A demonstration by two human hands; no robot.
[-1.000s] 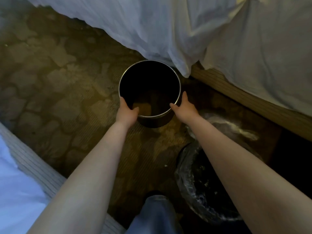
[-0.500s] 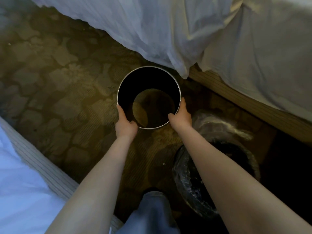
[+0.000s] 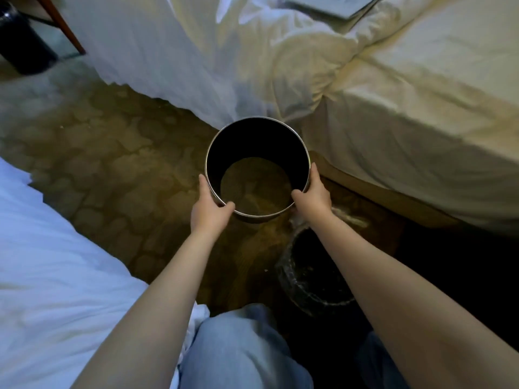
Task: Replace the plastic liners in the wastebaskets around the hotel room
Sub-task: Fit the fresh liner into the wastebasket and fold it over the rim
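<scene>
Status: the wastebasket point(image 3: 254, 140) is the reference item. It is held over the carpet point(image 3: 98, 164) in the aisle between two beds. Its dark inner wall and base are bare, with no liner visible, so the old liner is judged removed and the fresh one not yet fitted.

Up and far left of the wastebasket stands a dark bin point(image 3: 22, 43); its liner condition cannot be determined. Down and right of the wastebasket, near it on the carpet, a second bin point(image 3: 314, 279) carries clear plastic film around its rim. Whether that film is new or used cannot be determined.

Hand pose: the left hand point(image 3: 209, 211) grips the near-left rim of the wastebasket, thumb hooked over the edge, fingers on the outer wall. The right hand point(image 3: 310, 196) grips the near-right rim in the same way. Both forearms are extended forward, wrists roughly level.
</scene>
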